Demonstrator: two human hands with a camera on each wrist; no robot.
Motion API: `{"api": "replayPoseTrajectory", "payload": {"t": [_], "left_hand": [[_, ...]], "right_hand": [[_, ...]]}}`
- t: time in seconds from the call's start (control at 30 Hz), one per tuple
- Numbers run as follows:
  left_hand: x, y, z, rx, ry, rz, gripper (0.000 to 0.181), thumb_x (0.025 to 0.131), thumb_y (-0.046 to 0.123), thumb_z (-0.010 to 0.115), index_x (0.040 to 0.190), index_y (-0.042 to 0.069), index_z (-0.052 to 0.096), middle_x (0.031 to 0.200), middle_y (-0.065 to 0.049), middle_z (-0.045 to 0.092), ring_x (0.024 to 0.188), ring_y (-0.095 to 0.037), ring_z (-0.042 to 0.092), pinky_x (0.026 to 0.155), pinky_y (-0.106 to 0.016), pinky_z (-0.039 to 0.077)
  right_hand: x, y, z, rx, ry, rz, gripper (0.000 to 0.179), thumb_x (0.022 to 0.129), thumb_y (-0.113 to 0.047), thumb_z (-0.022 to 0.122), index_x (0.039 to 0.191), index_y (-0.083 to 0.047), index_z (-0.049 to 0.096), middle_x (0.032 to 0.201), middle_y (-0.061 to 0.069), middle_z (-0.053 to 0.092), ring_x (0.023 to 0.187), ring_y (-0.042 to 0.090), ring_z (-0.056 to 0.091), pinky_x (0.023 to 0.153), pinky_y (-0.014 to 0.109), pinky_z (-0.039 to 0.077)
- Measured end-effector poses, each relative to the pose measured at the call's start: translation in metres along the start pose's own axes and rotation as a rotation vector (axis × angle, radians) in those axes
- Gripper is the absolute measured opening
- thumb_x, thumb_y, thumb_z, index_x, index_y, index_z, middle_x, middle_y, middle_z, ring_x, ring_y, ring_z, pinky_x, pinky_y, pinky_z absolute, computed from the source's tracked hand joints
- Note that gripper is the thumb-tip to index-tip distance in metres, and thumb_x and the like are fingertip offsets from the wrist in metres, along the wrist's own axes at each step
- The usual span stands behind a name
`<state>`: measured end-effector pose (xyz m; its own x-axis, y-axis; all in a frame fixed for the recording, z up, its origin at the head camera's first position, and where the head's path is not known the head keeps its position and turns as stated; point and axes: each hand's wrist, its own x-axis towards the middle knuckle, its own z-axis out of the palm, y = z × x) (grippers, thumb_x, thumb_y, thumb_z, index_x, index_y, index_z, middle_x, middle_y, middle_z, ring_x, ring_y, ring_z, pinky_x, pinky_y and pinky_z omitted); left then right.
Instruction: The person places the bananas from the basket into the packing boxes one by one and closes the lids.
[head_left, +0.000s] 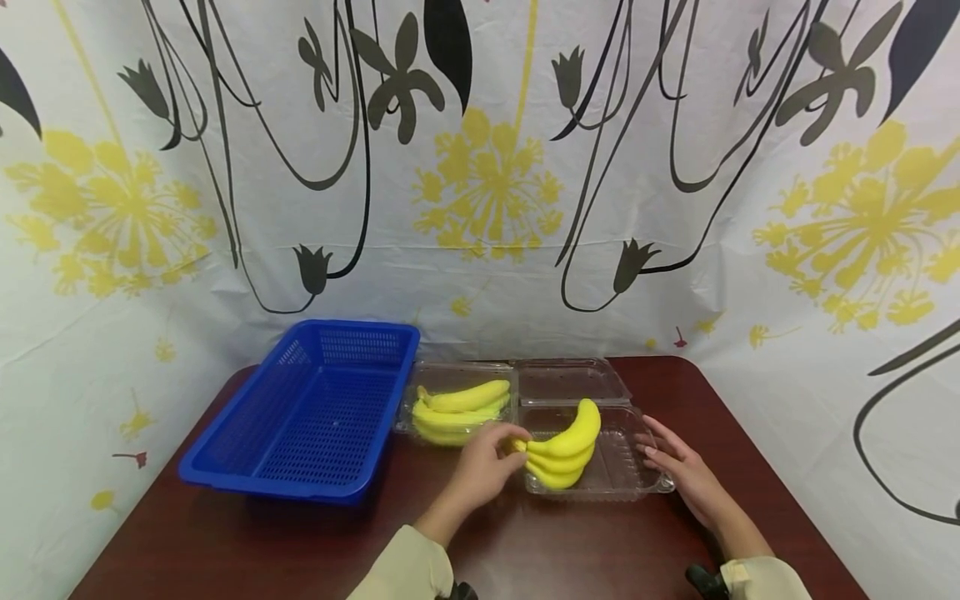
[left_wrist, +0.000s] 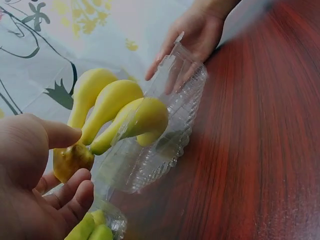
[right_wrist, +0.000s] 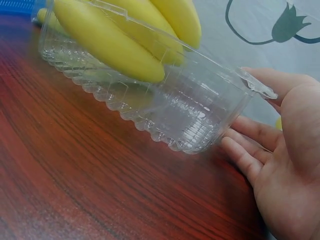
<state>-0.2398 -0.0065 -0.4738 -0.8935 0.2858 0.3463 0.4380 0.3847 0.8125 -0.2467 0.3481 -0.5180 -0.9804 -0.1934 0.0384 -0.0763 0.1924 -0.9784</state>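
My left hand (head_left: pixel 487 467) pinches the brown-tipped stem (left_wrist: pixel 72 161) of a bunch of yellow bananas (head_left: pixel 566 450) between thumb and fingers. The bunch is tilted over the left part of a clear plastic clamshell box (head_left: pixel 622 462), its banana ends dipping inside the walls. The box's lid (head_left: pixel 573 381) lies folded back behind it. At the right end wall, my right hand (head_left: pixel 693 483) steadies the box with lightly extended fingers (right_wrist: pixel 250 157) against the side and rim. Its palm faces the box and grips nothing.
Left of this box, a second clear box (head_left: pixel 408 417) holds another bunch of bananas (head_left: pixel 461 412). A blue perforated basket (head_left: pixel 300 425) stands at the far left of the dark red wooden table (head_left: pixel 450 550). A patterned cloth (head_left: pixel 480 317) hangs along the table's back edge.
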Motion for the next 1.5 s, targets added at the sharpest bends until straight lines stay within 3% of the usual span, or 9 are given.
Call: {"api": "replayPoseTrajectory", "payload": {"t": [0.2,0.4,0.53,0.7,0.83,0.97,1.27,1.5], "left_hand": [[0.004,0.001,0.003,0.071,0.032,-0.003,0.019,0.087,0.012,0.073,0.105,0.019,0.072,0.097,0.003,0.054,0.074,-0.008,0.052,0.065,-0.025,0.046],[0.007,0.005,0.003,0.250,0.045,0.001,0.020,0.087,0.016,0.074,0.105,0.023,0.073,0.106,0.004,0.054,0.083,-0.009,0.054,0.070,-0.027,0.047],[0.012,0.010,0.000,0.339,-0.029,0.021,0.021,0.088,0.015,0.072,0.109,0.020,0.072,0.105,0.002,0.054,0.083,-0.009,0.054,0.071,-0.025,0.047],[0.017,0.017,-0.009,0.422,-0.173,0.035,0.024,0.089,0.017,0.072,0.112,0.018,0.071,0.098,0.003,0.049,0.078,-0.009,0.048,0.069,-0.023,0.044],[0.021,0.020,-0.016,0.429,-0.253,0.045,0.024,0.088,0.019,0.074,0.111,0.017,0.072,0.093,0.004,0.046,0.075,-0.009,0.045,0.066,-0.022,0.042],[0.023,0.020,-0.020,0.427,-0.290,0.062,0.024,0.088,0.020,0.074,0.111,0.017,0.072,0.094,0.006,0.046,0.076,-0.008,0.046,0.067,-0.022,0.043],[0.027,0.020,-0.021,0.395,-0.327,0.071,0.025,0.090,0.022,0.072,0.115,0.018,0.071,0.097,0.006,0.048,0.078,-0.007,0.048,0.069,-0.022,0.044],[0.030,0.024,-0.024,0.338,-0.328,0.097,0.021,0.089,0.019,0.072,0.111,0.019,0.070,0.095,0.006,0.047,0.079,-0.007,0.048,0.070,-0.022,0.045]], "right_hand": [[-0.002,0.000,-0.002,-0.009,0.009,0.005,0.062,0.103,-0.025,0.050,0.156,-0.012,0.019,0.146,0.029,0.035,0.115,0.000,0.051,0.089,0.022,0.047],[-0.003,0.000,-0.003,-0.020,0.010,0.005,0.062,0.103,-0.025,0.049,0.156,-0.013,0.019,0.145,0.029,0.036,0.116,0.002,0.051,0.089,0.022,0.047],[-0.003,0.001,-0.003,-0.022,0.012,0.001,0.061,0.104,-0.024,0.049,0.156,-0.013,0.019,0.146,0.029,0.035,0.116,0.000,0.051,0.089,0.021,0.047],[-0.004,0.000,-0.002,-0.029,0.019,0.010,0.062,0.103,-0.025,0.050,0.156,-0.012,0.019,0.145,0.029,0.036,0.115,0.001,0.051,0.089,0.022,0.047],[-0.004,-0.001,-0.001,-0.038,0.024,0.013,0.062,0.103,-0.025,0.051,0.156,-0.012,0.020,0.145,0.029,0.037,0.116,0.002,0.052,0.089,0.024,0.048],[-0.004,-0.003,-0.001,-0.038,0.023,0.007,0.062,0.103,-0.024,0.051,0.155,-0.011,0.021,0.145,0.029,0.037,0.115,0.001,0.051,0.089,0.024,0.048],[-0.002,-0.003,0.000,-0.042,0.019,-0.005,0.061,0.103,-0.024,0.050,0.155,-0.012,0.021,0.145,0.029,0.037,0.114,-0.002,0.051,0.088,0.022,0.048],[0.000,-0.001,0.001,-0.039,0.013,0.000,0.061,0.103,-0.023,0.050,0.155,-0.012,0.021,0.145,0.028,0.038,0.115,0.006,0.054,0.088,0.024,0.048]]}}
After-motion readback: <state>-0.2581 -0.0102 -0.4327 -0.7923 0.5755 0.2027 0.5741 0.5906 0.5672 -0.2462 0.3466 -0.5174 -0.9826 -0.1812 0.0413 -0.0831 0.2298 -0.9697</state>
